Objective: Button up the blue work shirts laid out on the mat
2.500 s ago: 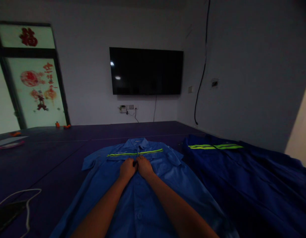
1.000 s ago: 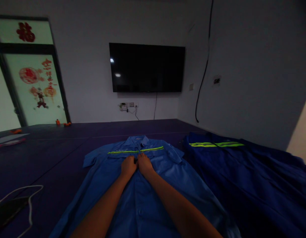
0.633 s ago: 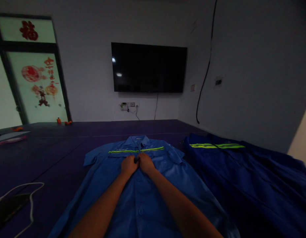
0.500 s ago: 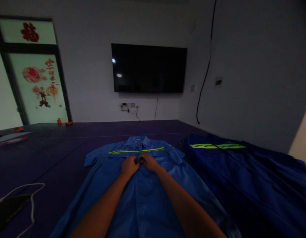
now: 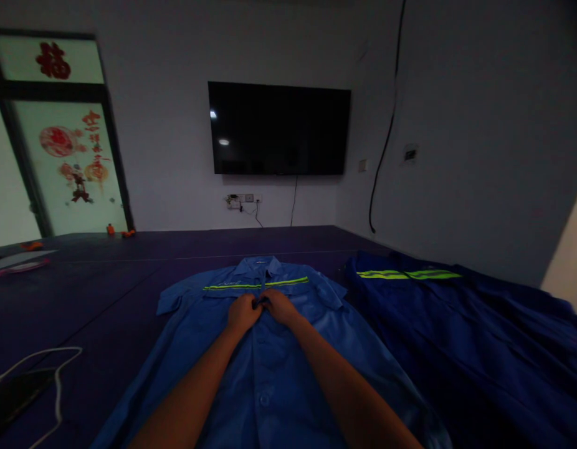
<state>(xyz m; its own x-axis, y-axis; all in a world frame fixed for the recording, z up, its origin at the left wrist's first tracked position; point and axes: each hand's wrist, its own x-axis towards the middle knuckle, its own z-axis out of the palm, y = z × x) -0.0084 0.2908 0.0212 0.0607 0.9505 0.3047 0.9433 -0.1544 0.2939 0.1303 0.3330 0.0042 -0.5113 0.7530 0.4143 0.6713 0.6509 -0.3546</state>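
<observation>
A light blue short-sleeved work shirt (image 5: 311,330) with a yellow-green reflective stripe lies flat, front up, on a dark purple surface (image 5: 96,293). My left hand (image 5: 242,311) and my right hand (image 5: 278,306) meet at the shirt's button placket, just below the stripe. Both hands have their fingers curled and pinched on the placket fabric, knuckles touching. Whatever lies between the fingertips is hidden. A button shows lower down the placket, nearer to me.
A darker blue garment (image 5: 457,337) with a reflective stripe lies spread at the right. A dark phone with a white cable (image 5: 31,380) lies at the lower left. A wall television (image 5: 279,128), wall sockets and a decorated glass door (image 5: 59,149) stand beyond.
My hands stay pinched together on the placket; they have crept slightly up toward the stripe. The view shifted a little.
</observation>
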